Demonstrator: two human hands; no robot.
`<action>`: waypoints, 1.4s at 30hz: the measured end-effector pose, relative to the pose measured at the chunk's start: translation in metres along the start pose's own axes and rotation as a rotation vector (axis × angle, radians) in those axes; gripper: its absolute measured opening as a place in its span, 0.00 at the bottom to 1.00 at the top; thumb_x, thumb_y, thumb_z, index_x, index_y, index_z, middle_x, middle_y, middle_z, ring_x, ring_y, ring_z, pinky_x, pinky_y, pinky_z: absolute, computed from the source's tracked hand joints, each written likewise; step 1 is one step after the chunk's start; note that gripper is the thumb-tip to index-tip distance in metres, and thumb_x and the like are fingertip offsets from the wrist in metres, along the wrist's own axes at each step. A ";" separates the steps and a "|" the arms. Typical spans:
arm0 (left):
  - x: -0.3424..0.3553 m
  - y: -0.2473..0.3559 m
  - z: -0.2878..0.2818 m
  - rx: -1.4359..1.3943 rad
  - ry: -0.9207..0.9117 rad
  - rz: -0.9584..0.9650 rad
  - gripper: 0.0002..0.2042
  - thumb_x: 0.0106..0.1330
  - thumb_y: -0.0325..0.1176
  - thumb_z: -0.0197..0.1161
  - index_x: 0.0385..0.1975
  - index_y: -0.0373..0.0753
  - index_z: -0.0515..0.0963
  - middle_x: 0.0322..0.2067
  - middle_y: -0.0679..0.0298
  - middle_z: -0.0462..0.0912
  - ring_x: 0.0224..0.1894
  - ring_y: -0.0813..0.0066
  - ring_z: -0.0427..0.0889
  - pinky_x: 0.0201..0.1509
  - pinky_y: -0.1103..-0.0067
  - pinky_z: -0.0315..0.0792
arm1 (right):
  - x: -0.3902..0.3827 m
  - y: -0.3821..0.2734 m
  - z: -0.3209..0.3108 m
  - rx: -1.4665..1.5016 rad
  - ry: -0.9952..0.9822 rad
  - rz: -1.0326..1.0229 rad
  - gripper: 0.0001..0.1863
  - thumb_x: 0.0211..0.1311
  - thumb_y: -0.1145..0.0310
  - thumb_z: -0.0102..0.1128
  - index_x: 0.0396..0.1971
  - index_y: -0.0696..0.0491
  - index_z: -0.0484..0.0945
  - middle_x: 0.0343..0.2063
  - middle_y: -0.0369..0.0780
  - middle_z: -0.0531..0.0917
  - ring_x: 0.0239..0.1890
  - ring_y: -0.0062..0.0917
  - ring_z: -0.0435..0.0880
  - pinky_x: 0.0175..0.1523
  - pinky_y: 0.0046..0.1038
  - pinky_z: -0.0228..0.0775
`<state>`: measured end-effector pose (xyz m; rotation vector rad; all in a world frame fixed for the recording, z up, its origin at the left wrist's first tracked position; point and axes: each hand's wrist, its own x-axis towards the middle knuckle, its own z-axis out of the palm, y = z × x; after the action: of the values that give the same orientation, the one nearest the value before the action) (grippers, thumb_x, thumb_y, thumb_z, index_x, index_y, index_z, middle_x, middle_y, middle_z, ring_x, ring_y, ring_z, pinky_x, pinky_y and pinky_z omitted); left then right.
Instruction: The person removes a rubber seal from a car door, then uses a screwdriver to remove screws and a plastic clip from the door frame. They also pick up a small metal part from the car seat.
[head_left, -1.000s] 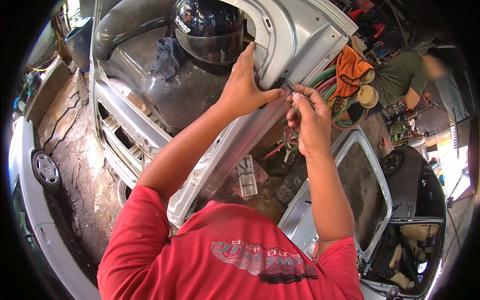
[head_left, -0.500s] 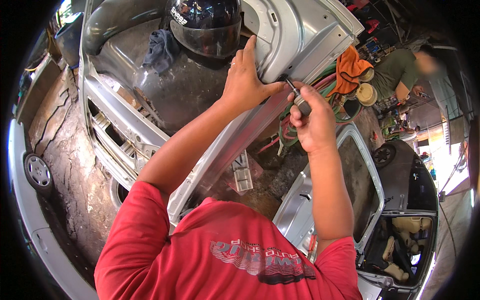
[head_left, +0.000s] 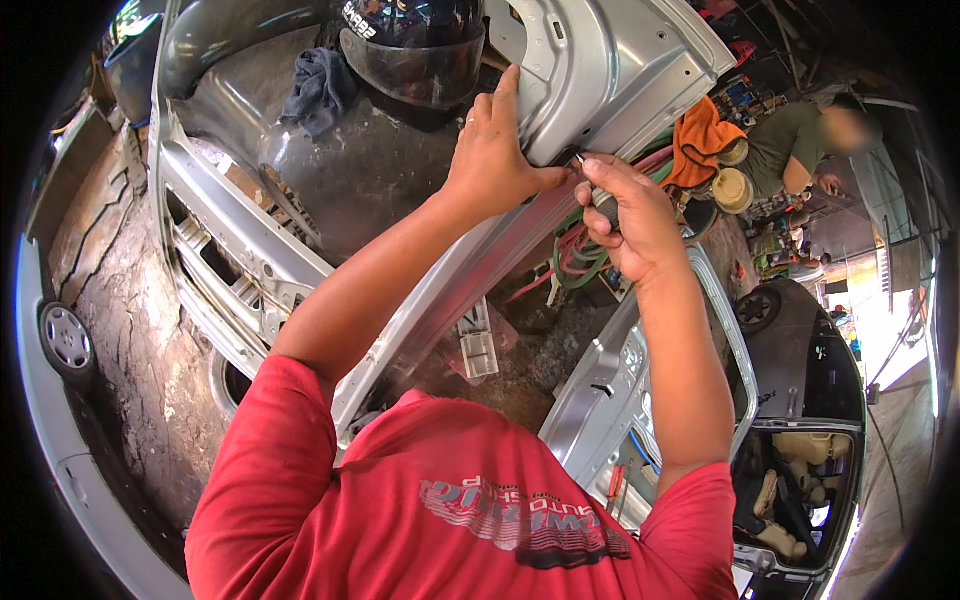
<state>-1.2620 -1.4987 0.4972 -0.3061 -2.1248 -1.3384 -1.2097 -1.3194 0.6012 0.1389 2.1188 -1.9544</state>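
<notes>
Your right hand is closed around a ribbed-handled tool, the thumb and index finger pinching toward its slim front end and the other fingers curled below. That tool is near the middle of the scene, just to the right of your left hand, with its tip beside a dark fitting at the edge of the silver metal panel; whether the tip touches it, you cannot tell from here. Your left hand is spread wide and grips nothing: it rests against the panel, fingers pointing far, thumb stretched right toward the tool. Farther off and to the left of the tool is a black helmet with a visor, and a crumpled dark cloth is just to its left. To the right of your right hand, an orange cloth lies over coiled hoses, and beyond it is a co-worker in a dark green shirt. Nearer to you, a pale compartment tray is on the floor, and red-handled pliers lie to the right.
</notes>
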 end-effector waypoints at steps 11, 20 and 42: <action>0.002 0.000 0.005 0.030 0.055 -0.002 0.69 0.40 0.46 0.89 0.81 0.34 0.47 0.59 0.38 0.71 0.63 0.36 0.75 0.67 0.54 0.73 | 0.001 0.000 0.014 -1.489 0.307 -0.793 0.13 0.66 0.64 0.60 0.41 0.58 0.86 0.32 0.54 0.88 0.37 0.52 0.89 0.44 0.50 0.82; 0.003 0.002 0.000 0.002 -0.009 -0.022 0.68 0.41 0.45 0.89 0.81 0.34 0.47 0.60 0.38 0.71 0.62 0.36 0.76 0.67 0.56 0.74 | 0.012 -0.002 -0.003 -0.157 0.026 -0.005 0.15 0.70 0.63 0.62 0.39 0.62 0.85 0.22 0.38 0.84 0.25 0.25 0.84 0.33 0.35 0.77; 0.002 0.008 0.007 0.055 0.038 -0.084 0.67 0.41 0.45 0.89 0.81 0.39 0.48 0.63 0.42 0.71 0.67 0.41 0.73 0.70 0.59 0.72 | 0.018 0.007 -0.008 -1.901 0.255 -1.143 0.09 0.67 0.62 0.62 0.33 0.51 0.79 0.29 0.42 0.86 0.30 0.39 0.91 0.35 0.42 0.84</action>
<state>-1.2626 -1.4889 0.5020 -0.1696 -2.1596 -1.3188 -1.2267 -1.3130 0.5905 -1.3369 3.3883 0.8139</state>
